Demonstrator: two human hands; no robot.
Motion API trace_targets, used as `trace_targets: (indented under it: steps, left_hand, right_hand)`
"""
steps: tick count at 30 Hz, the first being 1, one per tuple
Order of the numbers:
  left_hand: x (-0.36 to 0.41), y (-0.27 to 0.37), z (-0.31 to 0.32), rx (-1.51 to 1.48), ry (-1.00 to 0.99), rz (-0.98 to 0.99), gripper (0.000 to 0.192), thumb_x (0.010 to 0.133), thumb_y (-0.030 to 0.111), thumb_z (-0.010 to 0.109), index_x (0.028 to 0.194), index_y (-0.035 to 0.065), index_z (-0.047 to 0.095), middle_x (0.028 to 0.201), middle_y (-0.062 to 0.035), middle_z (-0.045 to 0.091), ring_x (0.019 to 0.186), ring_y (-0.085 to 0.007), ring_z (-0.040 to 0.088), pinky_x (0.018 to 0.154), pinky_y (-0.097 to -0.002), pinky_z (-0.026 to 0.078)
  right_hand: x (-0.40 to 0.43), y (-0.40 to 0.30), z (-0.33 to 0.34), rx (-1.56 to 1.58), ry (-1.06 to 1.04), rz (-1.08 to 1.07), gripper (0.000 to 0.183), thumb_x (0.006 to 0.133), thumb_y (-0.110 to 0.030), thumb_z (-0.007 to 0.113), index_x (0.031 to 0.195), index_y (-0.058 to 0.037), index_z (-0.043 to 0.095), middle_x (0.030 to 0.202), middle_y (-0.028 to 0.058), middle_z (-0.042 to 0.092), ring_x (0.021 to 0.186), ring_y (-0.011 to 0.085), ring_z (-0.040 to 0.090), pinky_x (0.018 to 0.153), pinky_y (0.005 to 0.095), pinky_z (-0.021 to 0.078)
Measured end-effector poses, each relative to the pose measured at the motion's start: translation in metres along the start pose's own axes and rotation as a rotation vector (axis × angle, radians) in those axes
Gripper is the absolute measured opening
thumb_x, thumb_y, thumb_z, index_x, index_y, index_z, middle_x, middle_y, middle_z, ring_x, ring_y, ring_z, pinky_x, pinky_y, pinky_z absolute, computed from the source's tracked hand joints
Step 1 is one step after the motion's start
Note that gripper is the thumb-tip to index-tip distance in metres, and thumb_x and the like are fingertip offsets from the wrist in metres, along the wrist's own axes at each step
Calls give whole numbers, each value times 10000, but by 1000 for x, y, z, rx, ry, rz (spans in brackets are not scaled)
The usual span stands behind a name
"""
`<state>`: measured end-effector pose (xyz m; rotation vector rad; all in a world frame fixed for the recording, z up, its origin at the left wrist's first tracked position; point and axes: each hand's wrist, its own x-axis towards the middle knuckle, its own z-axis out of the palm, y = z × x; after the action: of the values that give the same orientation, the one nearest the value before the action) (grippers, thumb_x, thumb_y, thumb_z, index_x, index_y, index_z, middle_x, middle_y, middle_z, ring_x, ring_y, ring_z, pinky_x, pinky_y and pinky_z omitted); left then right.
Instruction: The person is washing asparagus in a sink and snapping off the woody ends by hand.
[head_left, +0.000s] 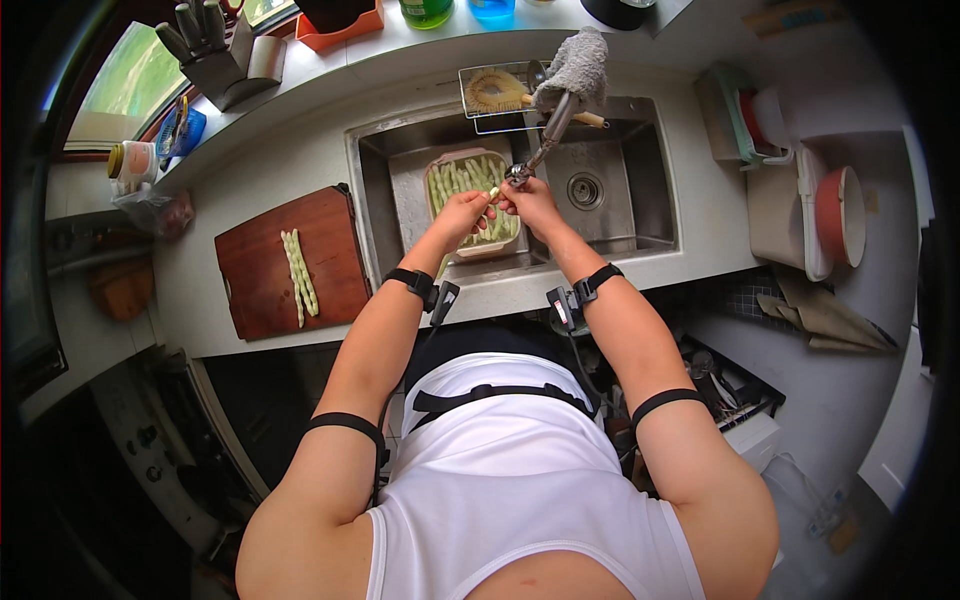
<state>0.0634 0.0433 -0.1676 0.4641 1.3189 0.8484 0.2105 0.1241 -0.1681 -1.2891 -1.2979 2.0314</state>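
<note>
My left hand (462, 217) and my right hand (532, 204) meet above the left basin of a steel double sink (405, 199). Between their fingertips is the pale end of a green bean pod (494, 193), gripped from both sides. Part of a pod (444, 265) shows beneath my left wrist; whether it is the same one I cannot tell. Under my hands, a pale rectangular basket (491, 253) in the basin holds many green bean pods (459, 177), partly hidden by my fingers. The faucet (555, 127) reaches down close to my right hand.
Left of the sink, a few bean pods (301, 281) lie on a wooden cutting board (255, 262). A grey cloth (576, 64) wraps the faucet's upper part. Behind the sink, a wire rack (469, 112) holds a brush (491, 91). A knife block (234, 71) stands on the ledge.
</note>
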Motion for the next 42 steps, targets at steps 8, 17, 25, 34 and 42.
trace_targets:
  steps: [8, 17, 25, 34, 42]
  left_hand:
    - [4, 4, 15, -251, -56, 14, 193, 947, 152, 423, 962, 25, 568, 830, -21, 595, 630, -79, 498, 560, -213, 429]
    - [-1, -1, 25, -375, -12, -106, 172, 951, 200, 403, 916, 83, 524, 714, 13, 511, 572, -97, 456, 502, -231, 408]
    - [-10, 2, 22, -218, 13, -252, 343, 936, 396, 451, 820, 89, 551, 649, 38, 498, 521, -85, 438, 484, -219, 388]
    - [-36, 2, 24, -178, -77, -224, 213, 955, 299, 414, 881, 107, 471, 627, 17, 473, 452, -102, 382, 431, -239, 357]
    - [-43, -14, 16, -401, -22, -238, 228, 960, 344, 421, 870, 136, 442, 627, 34, 437, 448, -64, 339, 404, -212, 280]
  right_hand:
    - [3, 9, 12, 176, 5, 111, 201, 902, -218, 557, 838, -38, 619, 654, -16, 564, 547, 68, 470, 517, 229, 378]
    - [8, 16, 16, 409, -104, 232, 314, 951, -243, 464, 1082, 34, 531, 979, 136, 629, 641, 108, 538, 537, 262, 458]
    - [8, 17, 14, 528, -25, 200, 279, 938, -167, 469, 1151, 13, 473, 918, 132, 609, 597, 153, 508, 508, 277, 416]
    - [29, 24, 22, 554, 110, 312, 246, 938, -274, 468, 982, -36, 509, 627, 11, 472, 493, 129, 447, 485, 292, 421]
    - [17, 16, 26, 824, -80, 294, 202, 926, -120, 487, 1093, -7, 469, 891, 109, 548, 687, 148, 504, 569, 281, 463]
